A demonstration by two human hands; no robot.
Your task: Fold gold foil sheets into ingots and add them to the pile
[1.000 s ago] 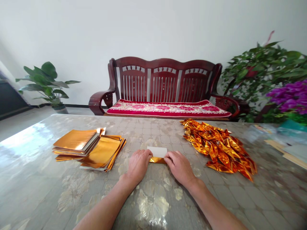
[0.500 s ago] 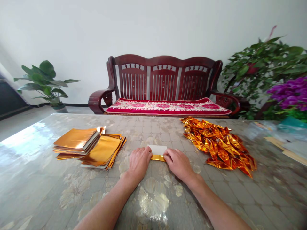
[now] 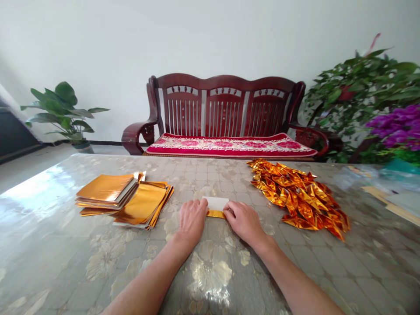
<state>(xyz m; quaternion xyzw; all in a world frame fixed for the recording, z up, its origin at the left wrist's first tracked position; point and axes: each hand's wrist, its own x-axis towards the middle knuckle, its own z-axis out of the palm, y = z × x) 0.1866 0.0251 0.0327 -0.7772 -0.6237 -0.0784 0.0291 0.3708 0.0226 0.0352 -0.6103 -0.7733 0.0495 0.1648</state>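
A small sheet of foil paper [image 3: 215,202] lies on the table between my hands, its pale side up and its near edge folded over to show a gold strip. My left hand [image 3: 193,218] grips the left end of that fold, with the fingers closed. At the right end, my right hand [image 3: 242,220] pinches the fold between thumb and fingers. To the left lies a stack of gold foil paper [image 3: 141,203] in two overlapping piles. A heap of folded gold foil pieces [image 3: 300,197] spreads over the table on the right.
The patterned, glossy table [image 3: 210,271] reaches toward a dark red wooden bench [image 3: 226,105] with a red floral cushion. Clear plastic bags [image 3: 357,175] and flat pale sheets [image 3: 403,205] lie at the right edge. Potted plants stand on both sides.
Both hands stay at the two ends of the folded strip, with only a slight shift of the fingers. The gold strip looks a little narrower. The view has moved slightly.
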